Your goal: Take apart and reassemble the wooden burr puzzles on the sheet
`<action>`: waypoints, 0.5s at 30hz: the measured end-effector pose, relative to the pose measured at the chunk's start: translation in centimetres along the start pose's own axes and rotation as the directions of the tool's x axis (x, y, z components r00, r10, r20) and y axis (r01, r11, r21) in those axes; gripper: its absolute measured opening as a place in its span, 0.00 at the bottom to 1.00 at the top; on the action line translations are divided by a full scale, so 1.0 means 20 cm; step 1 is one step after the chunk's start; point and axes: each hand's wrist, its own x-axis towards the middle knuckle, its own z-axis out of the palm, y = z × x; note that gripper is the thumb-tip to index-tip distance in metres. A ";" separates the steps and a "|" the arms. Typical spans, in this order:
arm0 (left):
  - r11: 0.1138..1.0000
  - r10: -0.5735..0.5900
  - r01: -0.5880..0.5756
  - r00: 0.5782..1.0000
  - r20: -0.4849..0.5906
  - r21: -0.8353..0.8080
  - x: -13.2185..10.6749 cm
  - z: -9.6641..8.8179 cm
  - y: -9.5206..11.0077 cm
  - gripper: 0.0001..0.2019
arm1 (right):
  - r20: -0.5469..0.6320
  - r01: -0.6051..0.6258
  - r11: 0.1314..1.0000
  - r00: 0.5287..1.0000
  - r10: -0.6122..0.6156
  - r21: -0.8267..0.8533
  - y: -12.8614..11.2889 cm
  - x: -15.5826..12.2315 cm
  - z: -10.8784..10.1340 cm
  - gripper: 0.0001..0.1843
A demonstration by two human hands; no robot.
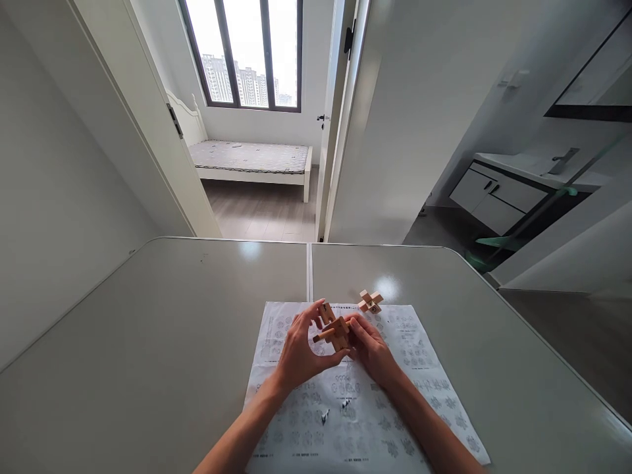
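Between my two hands is a wooden burr puzzle (336,332), made of interlocking brown sticks, held just above a printed sheet. My left hand (302,345) curves round its left side, with the thumb along the bottom and the index finger at the upper end. My right hand (371,345) grips the puzzle's right side, fingers closed on it. A second wooden puzzle (370,301), lighter and cross-shaped with a mark on one end, sits at the sheet's top edge. The instruction sheet (311,434), creased and covered in small diagrams, lies under my hands and has two small torn spots.
The glossy grey table (148,368) has a seam (309,271) down its middle and rounded far corners. Past it, a doorway shows a bed (251,158) below a window (247,52). A washbasin cabinet (498,194) stands at the right.
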 end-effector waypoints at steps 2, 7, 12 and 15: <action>1.000 -0.008 0.008 1.000 0.014 -0.009 0.00 0.00 0.00 0.47 | -0.008 -0.005 1.000 1.000 0.005 -0.006 0.00 0.00 0.00 0.24; 0.991 -0.076 0.087 0.992 0.098 -0.105 0.00 -0.01 0.00 0.51 | -0.015 -0.001 1.000 1.000 0.001 -0.002 0.00 0.00 0.00 0.23; 0.975 -0.105 0.124 0.988 0.113 -0.184 0.01 -0.01 0.00 0.50 | -0.032 0.011 1.000 0.999 -0.011 0.002 0.02 0.00 -0.01 0.22; 0.964 -0.124 0.146 0.986 0.114 -0.221 0.01 -0.01 -0.01 0.46 | -0.031 0.010 1.000 0.999 -0.011 -0.016 0.03 -0.01 -0.01 0.21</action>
